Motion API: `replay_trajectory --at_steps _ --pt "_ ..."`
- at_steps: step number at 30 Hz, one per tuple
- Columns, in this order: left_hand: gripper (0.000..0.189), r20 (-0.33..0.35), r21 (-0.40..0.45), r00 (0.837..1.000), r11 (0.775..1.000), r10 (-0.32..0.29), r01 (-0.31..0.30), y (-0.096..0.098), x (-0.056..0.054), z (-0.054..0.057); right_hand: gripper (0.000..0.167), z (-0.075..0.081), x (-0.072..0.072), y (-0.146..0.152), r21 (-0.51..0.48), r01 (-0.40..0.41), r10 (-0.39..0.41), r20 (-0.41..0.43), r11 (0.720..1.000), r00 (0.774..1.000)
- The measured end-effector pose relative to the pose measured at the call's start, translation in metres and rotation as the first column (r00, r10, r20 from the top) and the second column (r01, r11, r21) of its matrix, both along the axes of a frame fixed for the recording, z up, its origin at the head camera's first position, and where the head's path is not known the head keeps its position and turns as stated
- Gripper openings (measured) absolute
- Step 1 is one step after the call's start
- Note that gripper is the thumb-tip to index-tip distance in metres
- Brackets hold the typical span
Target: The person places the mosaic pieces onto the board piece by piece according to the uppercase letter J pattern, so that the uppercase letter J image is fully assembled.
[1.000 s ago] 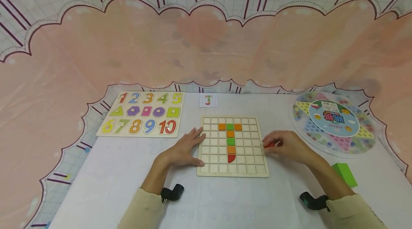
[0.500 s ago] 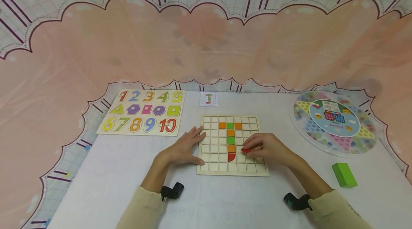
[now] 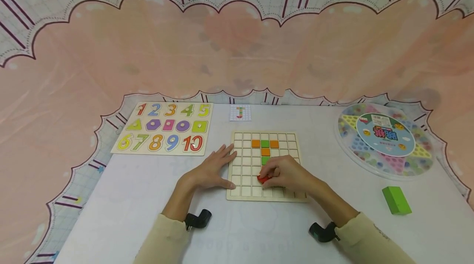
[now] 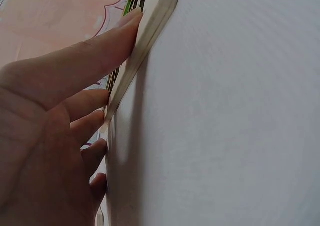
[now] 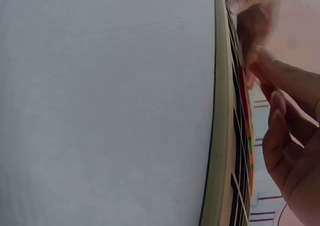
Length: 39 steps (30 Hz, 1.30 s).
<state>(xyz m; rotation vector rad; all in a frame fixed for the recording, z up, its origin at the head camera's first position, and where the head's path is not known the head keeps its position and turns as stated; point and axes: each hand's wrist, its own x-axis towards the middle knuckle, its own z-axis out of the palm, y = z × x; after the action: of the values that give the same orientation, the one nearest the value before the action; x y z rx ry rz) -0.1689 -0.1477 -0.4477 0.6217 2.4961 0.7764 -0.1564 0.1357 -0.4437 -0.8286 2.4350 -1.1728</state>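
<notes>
A wooden grid board [image 3: 246, 191] lies on the table with orange tiles [image 3: 255, 143] and green tiles [image 3: 265, 143] set in its cells in a T-like row and column. My left hand [image 3: 210, 170] rests at the board's left edge, fingers spread; in the left wrist view the thumb [image 4: 100, 53] lies against its rim. My right hand [image 3: 290, 173] is over the lower middle of the board, pinching a red tile [image 3: 263, 179] between thumb and fingers. That hand hides the column's lower end. In the right wrist view, the fingertips hold the red tile just above the board.
Behind the board lies a small pattern card [image 3: 240, 113]. A number-and-shape puzzle board [image 3: 170, 136] is at the left. On the right are a round, colourful game box [image 3: 385, 136] and a green block [image 3: 396, 200]. White cloth [image 3: 237, 231] covers the table.
My right hand has moved left from the board's right edge to its lower middle, carrying the red tile. The left hand stays at the left edge.
</notes>
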Motion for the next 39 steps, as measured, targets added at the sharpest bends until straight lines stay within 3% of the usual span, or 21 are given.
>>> replay_trajectory --at_steps 16,39 --pt "0.099 0.013 0.017 1.0 1.0 0.012 -0.012 0.0 0.003 0.003 0.016 -0.004 0.005 -0.02 0.143 0.07 -0.058 -0.087 0.987 0.994" --pt "0.1 0.007 0.027 1.0 1.0 0.001 -0.001 -0.001 0.001 0.001 0.015 -0.01 0.005 -0.02 0.054 0.098 -0.096 -0.046 0.994 0.994"
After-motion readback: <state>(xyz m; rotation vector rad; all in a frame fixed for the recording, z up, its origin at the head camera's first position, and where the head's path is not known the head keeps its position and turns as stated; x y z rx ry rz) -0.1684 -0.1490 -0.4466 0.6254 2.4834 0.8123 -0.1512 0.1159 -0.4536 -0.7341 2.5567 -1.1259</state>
